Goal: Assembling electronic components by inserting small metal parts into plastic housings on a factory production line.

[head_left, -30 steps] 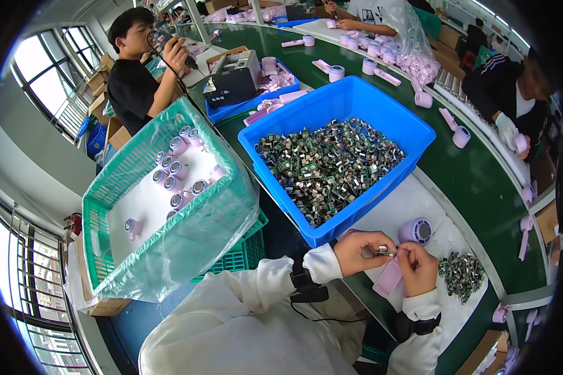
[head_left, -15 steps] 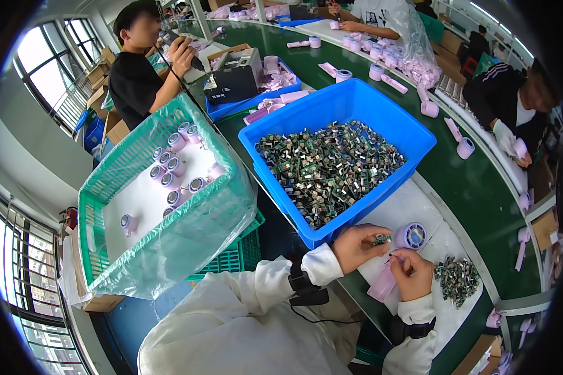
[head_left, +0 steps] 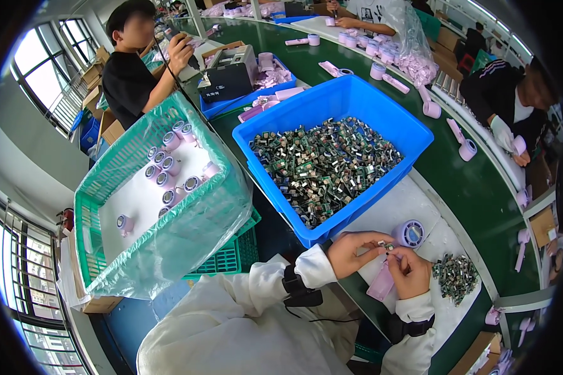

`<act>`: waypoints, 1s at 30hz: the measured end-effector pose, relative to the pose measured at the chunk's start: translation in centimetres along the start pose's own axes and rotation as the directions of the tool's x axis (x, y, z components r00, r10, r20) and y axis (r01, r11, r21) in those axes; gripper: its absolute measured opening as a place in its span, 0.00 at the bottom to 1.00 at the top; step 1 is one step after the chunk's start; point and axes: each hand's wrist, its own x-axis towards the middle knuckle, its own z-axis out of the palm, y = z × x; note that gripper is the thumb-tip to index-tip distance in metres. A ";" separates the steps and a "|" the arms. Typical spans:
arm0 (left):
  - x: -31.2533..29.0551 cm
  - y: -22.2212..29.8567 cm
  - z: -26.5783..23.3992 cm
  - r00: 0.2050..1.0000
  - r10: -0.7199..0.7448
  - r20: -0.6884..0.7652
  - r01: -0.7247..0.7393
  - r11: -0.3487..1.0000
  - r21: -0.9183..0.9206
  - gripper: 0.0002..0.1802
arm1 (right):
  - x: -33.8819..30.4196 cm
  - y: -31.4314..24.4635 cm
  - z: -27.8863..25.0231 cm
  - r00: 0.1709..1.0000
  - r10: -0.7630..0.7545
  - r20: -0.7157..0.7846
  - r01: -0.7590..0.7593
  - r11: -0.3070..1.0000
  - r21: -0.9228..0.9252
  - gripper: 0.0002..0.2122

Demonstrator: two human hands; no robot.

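My left hand (head_left: pixel 349 254) pinches a small green circuit board (head_left: pixel 388 245) between thumb and fingertips. My right hand (head_left: pixel 410 274) is closed, its fingertips meeting at the board's near edge; whatever they hold is too small to make out. Just beyond the fingers lies a pink and lilac round fan head (head_left: pixel 411 234) with its ringed face up. A pink handle piece (head_left: pixel 380 284) runs below and between my hands, partly covered by the right one. Beside my right hand, a heap of small circuit boards (head_left: pixel 455 277) rests on the white work surface (head_left: pixel 438 325).
A blue bin (head_left: pixel 394 187) full of circuit boards stands just beyond my hands. To the left is a green, plastic-lined basket (head_left: pixel 162 240) holding several pink fan heads (head_left: pixel 170 165). A green conveyor (head_left: pixel 447 181) carries pink fans past. Co-workers sit across and at far left.
My right fingertips have come up to the circuit board in my left hand, closing the gap between the hands. The whole view has shifted slightly.
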 end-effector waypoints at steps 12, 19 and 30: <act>0.0 -0.9 -0.3 0.999 -0.030 0.026 0.035 0.969 -0.244 0.16 | -0.2 -0.3 0.1 0.999 0.039 -0.031 -0.037 0.996 0.079 0.03; 0.5 -0.5 -0.1 0.993 -0.111 0.036 0.117 0.963 -0.243 0.15 | -0.7 0.7 0.0 0.998 0.013 -0.062 -0.010 0.999 0.048 0.03; 0.5 -1.2 -0.5 0.997 -0.074 0.002 0.073 0.976 -0.205 0.14 | 0.0 0.7 0.2 1.000 -0.015 -0.022 0.017 0.994 0.110 0.07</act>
